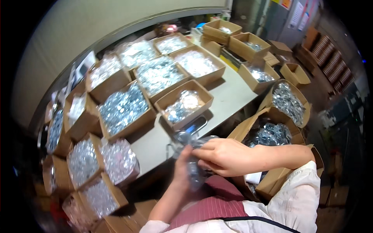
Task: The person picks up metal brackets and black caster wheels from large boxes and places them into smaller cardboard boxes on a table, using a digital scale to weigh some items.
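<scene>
Head view: both hands up in front of the torso, just off the near edge of the pale table (233,95). Left hand (182,165) upright, thumb up, closed around a crumpled clear plastic packet (195,174); packet sits between the two hands, lower end hanging below the left thumb, upper plastic sticking out above, blurred. Right hand (221,155) comes across from the right, palm down, fingers bent in and fingertips at the same plastic; partly curled, can't tell how firm the grip is or whether it's one packet or several. Just beyond the hands: a small cardboard box (196,115) with a few shiny packets, a dark-rimmed flat object (200,125) with a blue patch next to it. More open boxes behind and left, filled with silvery clear packets (126,106); lower left, another cluster of boxes with similar packets (83,159). Right of the table, near the right forearm, a large open carton (276,182) with dark, glossy plastic inside (274,134). Behind it, another container of clear packets (287,103). Far right, smaller boxes (297,75) and brown stacks (332,58).
</scene>
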Motion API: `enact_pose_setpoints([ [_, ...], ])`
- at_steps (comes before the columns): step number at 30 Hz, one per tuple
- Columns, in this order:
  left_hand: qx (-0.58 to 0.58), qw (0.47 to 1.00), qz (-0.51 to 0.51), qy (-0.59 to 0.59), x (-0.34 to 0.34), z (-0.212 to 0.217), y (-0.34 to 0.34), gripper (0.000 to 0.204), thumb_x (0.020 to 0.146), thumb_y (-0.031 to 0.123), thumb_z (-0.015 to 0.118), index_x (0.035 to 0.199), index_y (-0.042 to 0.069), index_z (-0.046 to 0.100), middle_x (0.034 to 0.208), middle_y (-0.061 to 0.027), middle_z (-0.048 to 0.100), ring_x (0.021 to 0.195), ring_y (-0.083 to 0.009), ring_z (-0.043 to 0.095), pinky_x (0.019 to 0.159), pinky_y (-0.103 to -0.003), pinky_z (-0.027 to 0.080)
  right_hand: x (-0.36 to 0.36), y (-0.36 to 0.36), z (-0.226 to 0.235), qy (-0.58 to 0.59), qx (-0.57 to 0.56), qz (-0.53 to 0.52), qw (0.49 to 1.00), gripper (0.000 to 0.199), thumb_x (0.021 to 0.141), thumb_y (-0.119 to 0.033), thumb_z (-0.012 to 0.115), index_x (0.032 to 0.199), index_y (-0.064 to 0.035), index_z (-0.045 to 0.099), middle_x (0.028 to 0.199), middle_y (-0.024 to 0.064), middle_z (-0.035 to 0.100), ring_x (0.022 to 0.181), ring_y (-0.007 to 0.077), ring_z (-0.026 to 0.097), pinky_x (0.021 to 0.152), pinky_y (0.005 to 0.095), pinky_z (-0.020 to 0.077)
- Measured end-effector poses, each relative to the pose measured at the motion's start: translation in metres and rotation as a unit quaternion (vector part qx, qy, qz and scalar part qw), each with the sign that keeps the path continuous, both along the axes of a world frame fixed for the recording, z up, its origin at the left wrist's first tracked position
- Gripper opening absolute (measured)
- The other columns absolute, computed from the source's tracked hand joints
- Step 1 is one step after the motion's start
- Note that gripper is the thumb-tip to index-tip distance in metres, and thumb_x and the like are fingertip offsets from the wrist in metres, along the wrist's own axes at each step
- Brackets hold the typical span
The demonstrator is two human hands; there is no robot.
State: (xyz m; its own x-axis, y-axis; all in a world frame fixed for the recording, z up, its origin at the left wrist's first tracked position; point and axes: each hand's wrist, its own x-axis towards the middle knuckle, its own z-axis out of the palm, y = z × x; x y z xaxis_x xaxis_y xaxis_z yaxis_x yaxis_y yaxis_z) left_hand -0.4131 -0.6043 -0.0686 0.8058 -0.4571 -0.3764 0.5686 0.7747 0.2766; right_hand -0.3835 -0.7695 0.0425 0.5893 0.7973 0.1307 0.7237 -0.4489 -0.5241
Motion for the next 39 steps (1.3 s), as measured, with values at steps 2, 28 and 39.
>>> enact_pose_setpoints([
  [2,-0.014,1.0,-0.003,0.003,0.026,0.026,0.014,0.047,0.084,0.038,0.065,0.115,0.003,0.058,0.103,-0.0118,0.065,0.086,-0.0222,0.066,0.078,-0.035,0.056,0.025,-0.003,0.01,0.003,0.099,0.019,0.995,0.019,0.085,-0.011,0.062,0.1,-0.0006,0.063,0.086,0.0155,0.061,0.084,0.0349,0.061,0.072,0.0436,0.0497],
  [28,0.062,0.994,0.08,-0.047,0.297,0.02,0.04,0.067,0.087,0.063,0.051,0.126,0.008,0.055,0.102,-0.0218,0.061,0.096,-0.033,0.059,0.086,-0.049,0.046,0.357,-0.602,-0.335,0.192,-0.026,-0.857,0.477,0.045,0.079,-0.022,0.057,0.115,0.005,0.064,0.124,0.0287,0.059,0.117,0.0409,0.057,0.099,0.0424,0.0455],
  [39,0.048,0.991,0.099,-0.078,0.317,0.013,0.032,0.064,0.089,0.063,0.049,0.125,0.011,0.057,0.102,-0.0213,0.061,0.098,-0.0314,0.058,0.089,-0.048,0.045,0.382,-0.627,-0.321,0.134,0.595,-0.701,0.369,0.012,0.078,-0.009,0.054,0.08,-0.0014,0.063,0.075,0.0139,0.062,0.067,0.0253,0.059,0.059,0.0403,0.0537],
])
